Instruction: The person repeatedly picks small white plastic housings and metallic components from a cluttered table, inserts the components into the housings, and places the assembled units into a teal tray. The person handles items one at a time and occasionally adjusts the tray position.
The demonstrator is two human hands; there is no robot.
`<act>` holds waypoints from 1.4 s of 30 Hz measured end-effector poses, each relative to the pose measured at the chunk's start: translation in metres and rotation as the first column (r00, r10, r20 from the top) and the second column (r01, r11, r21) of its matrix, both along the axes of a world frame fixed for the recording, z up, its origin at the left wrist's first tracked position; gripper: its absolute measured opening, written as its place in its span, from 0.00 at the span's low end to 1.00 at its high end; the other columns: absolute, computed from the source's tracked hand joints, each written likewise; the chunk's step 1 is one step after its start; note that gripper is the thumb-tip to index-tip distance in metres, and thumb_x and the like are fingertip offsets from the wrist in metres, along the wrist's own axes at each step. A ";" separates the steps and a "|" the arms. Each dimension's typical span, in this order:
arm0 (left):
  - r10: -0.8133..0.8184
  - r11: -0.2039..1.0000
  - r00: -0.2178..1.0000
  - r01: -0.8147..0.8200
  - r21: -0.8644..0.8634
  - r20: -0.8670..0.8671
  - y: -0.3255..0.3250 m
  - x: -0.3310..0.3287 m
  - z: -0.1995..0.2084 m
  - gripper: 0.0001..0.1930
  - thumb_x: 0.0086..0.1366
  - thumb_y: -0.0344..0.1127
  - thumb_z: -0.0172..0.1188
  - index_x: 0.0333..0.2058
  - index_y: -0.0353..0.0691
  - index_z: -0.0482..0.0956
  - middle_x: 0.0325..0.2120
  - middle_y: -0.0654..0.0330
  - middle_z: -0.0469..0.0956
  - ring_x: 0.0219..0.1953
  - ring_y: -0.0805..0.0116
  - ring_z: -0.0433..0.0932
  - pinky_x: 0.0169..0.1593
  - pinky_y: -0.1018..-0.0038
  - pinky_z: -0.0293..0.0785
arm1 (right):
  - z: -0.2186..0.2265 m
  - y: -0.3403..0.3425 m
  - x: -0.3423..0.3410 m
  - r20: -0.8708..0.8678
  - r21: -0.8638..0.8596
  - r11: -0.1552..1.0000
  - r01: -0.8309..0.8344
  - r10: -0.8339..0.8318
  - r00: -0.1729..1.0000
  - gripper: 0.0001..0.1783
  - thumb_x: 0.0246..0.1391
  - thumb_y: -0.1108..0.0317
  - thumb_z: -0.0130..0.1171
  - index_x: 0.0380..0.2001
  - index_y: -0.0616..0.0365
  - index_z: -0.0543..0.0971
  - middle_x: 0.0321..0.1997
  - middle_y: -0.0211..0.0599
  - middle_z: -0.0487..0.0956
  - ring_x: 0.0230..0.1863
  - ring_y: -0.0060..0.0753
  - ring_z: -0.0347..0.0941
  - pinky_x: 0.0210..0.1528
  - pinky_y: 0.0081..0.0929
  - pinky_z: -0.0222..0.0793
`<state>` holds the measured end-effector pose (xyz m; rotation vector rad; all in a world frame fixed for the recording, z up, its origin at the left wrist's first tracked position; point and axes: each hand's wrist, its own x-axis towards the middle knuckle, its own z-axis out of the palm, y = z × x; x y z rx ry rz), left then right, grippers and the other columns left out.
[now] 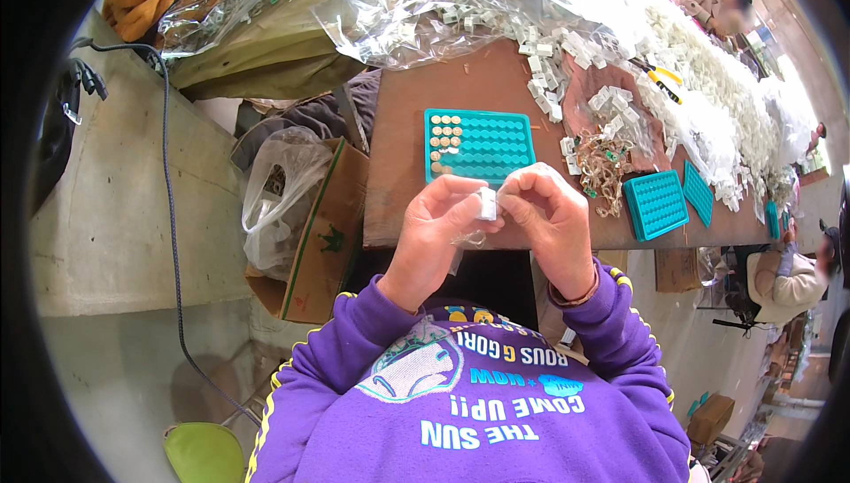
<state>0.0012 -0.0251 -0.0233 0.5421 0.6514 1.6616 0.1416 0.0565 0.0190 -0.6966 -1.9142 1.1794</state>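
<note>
My left hand (436, 233) pinches a small white boxy piece (486, 205) between thumb and fingers, just beyond the table's front edge. Pale thin strands (469, 239) hang below those fingers. My right hand (553, 222) is closed in a pinch at the right side of the white piece; what its fingertips grip is hidden. Right behind both hands lies a teal tray (500, 139) with rows of wells. Round beige pieces (446, 131) fill several wells at its left side.
White boxy pieces (544, 76) lie scattered beyond the tray. To the right are tangled strands (604, 169), another teal tray (655, 206) and yellow-handled pliers (660, 80). A cardboard box (341, 235) with a plastic bag stands left of the brown table (403, 98). Other people sit farther right.
</note>
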 end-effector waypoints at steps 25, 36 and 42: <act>-0.018 0.999 0.995 0.014 -0.048 -0.101 -0.003 0.007 0.017 0.11 0.69 0.33 0.55 0.45 0.33 0.73 0.37 0.55 0.79 0.37 0.67 0.81 0.43 0.74 0.78 | 0.005 -0.006 0.009 0.036 0.269 0.963 0.036 -0.048 0.998 0.04 0.49 0.82 0.57 0.29 0.63 0.74 0.27 0.40 0.75 0.26 0.36 0.74 0.29 0.26 0.70; -0.046 0.997 0.988 0.036 -0.072 -0.150 -0.002 0.010 0.014 0.11 0.67 0.35 0.58 0.42 0.34 0.76 0.34 0.61 0.79 0.36 0.75 0.79 0.43 0.78 0.75 | 0.014 -0.008 0.012 0.129 0.403 0.915 -0.032 -0.022 0.991 0.05 0.48 0.82 0.58 0.28 0.62 0.74 0.27 0.39 0.75 0.26 0.41 0.75 0.27 0.29 0.71; -0.102 0.990 0.982 0.085 -0.111 -0.159 -0.003 0.007 0.026 0.09 0.68 0.32 0.56 0.42 0.34 0.74 0.34 0.59 0.79 0.38 0.73 0.79 0.45 0.74 0.76 | 0.015 -0.008 0.017 0.112 0.353 0.935 -0.017 -0.024 0.993 0.06 0.47 0.82 0.59 0.29 0.62 0.76 0.28 0.39 0.77 0.28 0.40 0.76 0.29 0.28 0.72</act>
